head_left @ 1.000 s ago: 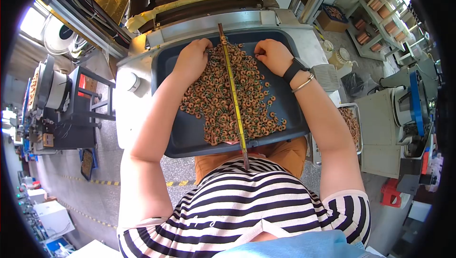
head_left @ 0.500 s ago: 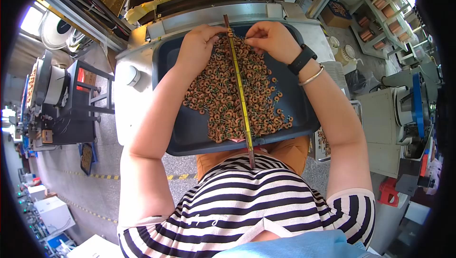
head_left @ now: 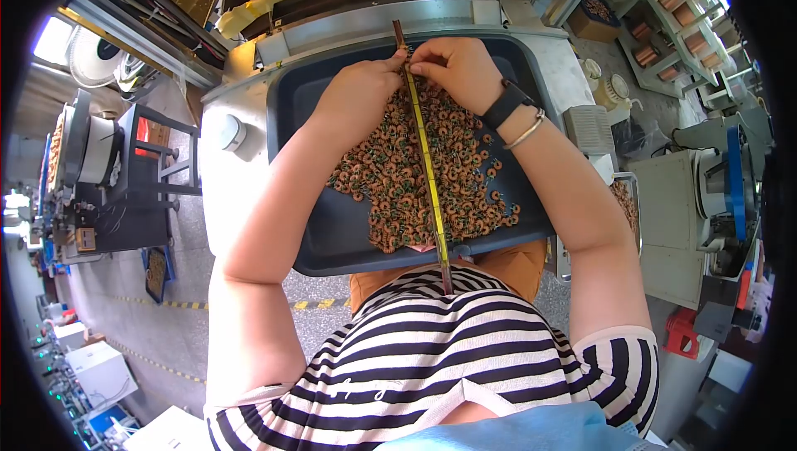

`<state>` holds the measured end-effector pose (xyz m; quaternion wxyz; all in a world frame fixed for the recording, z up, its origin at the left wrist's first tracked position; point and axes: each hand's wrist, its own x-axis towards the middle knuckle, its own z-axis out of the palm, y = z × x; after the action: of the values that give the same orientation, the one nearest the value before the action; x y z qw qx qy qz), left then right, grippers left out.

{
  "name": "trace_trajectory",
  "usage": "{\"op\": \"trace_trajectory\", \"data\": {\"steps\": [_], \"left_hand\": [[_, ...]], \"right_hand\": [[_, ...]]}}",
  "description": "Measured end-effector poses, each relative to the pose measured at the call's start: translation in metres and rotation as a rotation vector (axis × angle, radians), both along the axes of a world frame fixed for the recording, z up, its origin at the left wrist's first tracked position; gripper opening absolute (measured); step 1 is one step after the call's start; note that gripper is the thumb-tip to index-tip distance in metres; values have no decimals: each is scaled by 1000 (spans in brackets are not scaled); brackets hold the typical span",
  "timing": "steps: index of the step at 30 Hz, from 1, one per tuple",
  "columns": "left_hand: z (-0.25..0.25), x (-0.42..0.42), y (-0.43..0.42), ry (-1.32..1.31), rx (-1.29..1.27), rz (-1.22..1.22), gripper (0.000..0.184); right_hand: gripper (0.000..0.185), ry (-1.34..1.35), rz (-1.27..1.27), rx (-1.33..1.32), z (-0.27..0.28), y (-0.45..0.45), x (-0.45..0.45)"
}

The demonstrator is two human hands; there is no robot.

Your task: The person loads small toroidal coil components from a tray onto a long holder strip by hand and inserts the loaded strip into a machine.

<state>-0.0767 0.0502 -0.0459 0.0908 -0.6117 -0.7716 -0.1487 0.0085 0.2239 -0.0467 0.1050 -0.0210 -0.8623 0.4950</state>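
A long, narrow strip with yellow tape (head_left: 427, 160) lies lengthwise over a dark tray (head_left: 332, 239), its near end against the striped shirt. Heaped beneath it are many small copper-coloured ring coils (head_left: 390, 177) with wire leads. My left hand (head_left: 361, 94) is closed at the strip's far part, thumb and index finger against its left edge. Across from it, my right hand (head_left: 461, 73) pinches at the strip's right edge, with the fingertips close to the left ones. Whatever small piece sits in the right pinch is hidden.
The tray rests on a white table (head_left: 237, 177) and overhangs its front edge above the lap. A round white-lidded container (head_left: 232, 133) stands left of the tray. Ridged grey trays (head_left: 588, 129) are stacked at right. A machine rail (head_left: 382, 23) borders the far side.
My right hand has moved left to the strip, closing the gap between the hands. My left hand has shifted slightly right, its fingers now at the strip's edge.
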Motion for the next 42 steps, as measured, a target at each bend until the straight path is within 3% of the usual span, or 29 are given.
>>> {"op": "trace_trajectory", "data": {"steps": [3,5,8,9,10,11,12,13,15,16,18,22,25,28,30,32,34,36,37,42], "left_hand": [[0,-3,-1,-78,16,12,17],[-2,-4,0,-85,256,-53,14],[4,-2,2,-146,407,90,9],[4,-2,3,-412,429,110,14],[3,-1,5,-410,428,107,14],[1,0,6,-793,406,112,18],[0,1,7,-1176,374,116,22],[-1,1,7,-1176,374,118,22],[-2,2,6,-837,344,134,29],[-2,1,6,-839,346,136,29],[-5,-2,8,-230,270,17,32],[-10,-7,9,-159,226,1,35],[-10,-8,9,-169,193,-13,38],[-7,-7,8,-239,204,-15,39],[-2,-1,5,-469,336,179,36],[-3,-10,-1,-521,348,252,34],[-13,-23,-10,-299,40,267,36],[-15,-22,-8,-249,12,191,34],[-17,-20,-6,-193,9,175,31],[-14,-21,-5,-243,-77,216,22]], "right_hand": [[15,110,-36,183,-1,3,-3],[21,274,-33,232,0,2,2],[25,215,-65,163,10,-1,12],[25,217,-67,161,13,-4,14],[22,253,-3,115,15,-10,16],[19,287,62,69,18,-13,19],[15,359,76,223,14,-10,17],[15,358,77,222,14,-9,19],[12,201,63,104,14,-7,21],[12,199,65,104,13,-4,21],[11,6,100,23,11,-1,22],[10,22,142,72,9,-1,18],[13,164,-8,218,-4,-1,7],[16,161,-23,199,-2,1,9],[20,229,-54,107,1,7,15],[23,205,-134,189,-17,36,6],[22,168,-155,329,-23,48,6],[22,196,-84,560,-24,42,7],[23,75,-81,646,-24,40,7],[22,40,-126,712,-28,39,5]]}}
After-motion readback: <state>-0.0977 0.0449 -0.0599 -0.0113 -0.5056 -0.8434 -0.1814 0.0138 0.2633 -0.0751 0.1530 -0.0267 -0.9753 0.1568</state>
